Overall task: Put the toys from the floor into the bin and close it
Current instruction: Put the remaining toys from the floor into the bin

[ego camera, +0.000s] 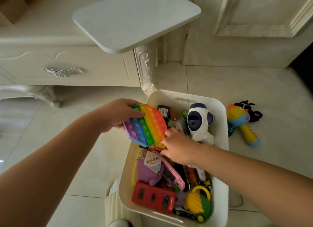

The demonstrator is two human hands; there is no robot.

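Observation:
A white bin [220, 118] stands open on the tiled floor, packed with several toys, among them a white robot-like toy [198, 121], a red bus [152, 197] and a yellow corn toy [196, 201]. My left hand [116, 115] grips a rainbow pop-it toy [147, 125] by its left edge, holding it over the bin's left rim. My right hand [179, 145] reaches down into the middle of the bin among the toys; its fingertips are hidden, so I cannot tell what they touch. A colourful microphone toy [243, 123] and a black toy [254, 111] lie on the floor right of the bin.
A white rounded board [135, 18] rests above, by an ornate cream cabinet [67, 69] with a carved leg [147, 71] just behind the bin. A cream panelled door [254, 28] stands at the back right. My knee in pale fabric [116, 206] touches the bin's near left corner.

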